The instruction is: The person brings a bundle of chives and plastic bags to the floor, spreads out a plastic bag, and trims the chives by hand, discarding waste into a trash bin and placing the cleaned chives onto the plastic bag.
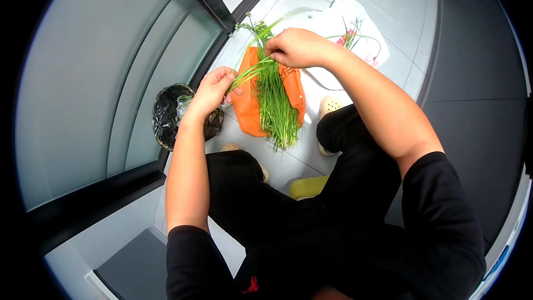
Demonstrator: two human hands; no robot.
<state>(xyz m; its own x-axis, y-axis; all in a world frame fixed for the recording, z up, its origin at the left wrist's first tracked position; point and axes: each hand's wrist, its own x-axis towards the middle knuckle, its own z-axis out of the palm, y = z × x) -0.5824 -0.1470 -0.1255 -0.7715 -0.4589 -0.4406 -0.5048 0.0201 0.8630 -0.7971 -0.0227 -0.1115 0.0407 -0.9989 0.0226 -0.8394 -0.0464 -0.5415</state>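
Grips thin, bright-green stalks (250,74) between the curled fingers of the left hand (215,88) and the pinched fingers of the right hand (293,48), slanting them lengthwise up to the right. Shows below the fingers a dense green bundle (276,103) on an orange bag (245,103), pointing its pale ends toward the body. Rests on grey floor tiles (408,44), with a black-lined bin (165,118) left of the fingers, beside frosted glass (83,78).

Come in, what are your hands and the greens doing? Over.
Left hand and right hand pinching a few green stalks. Big green pile below, on orange bag. Nothing blocking the hands. Over.
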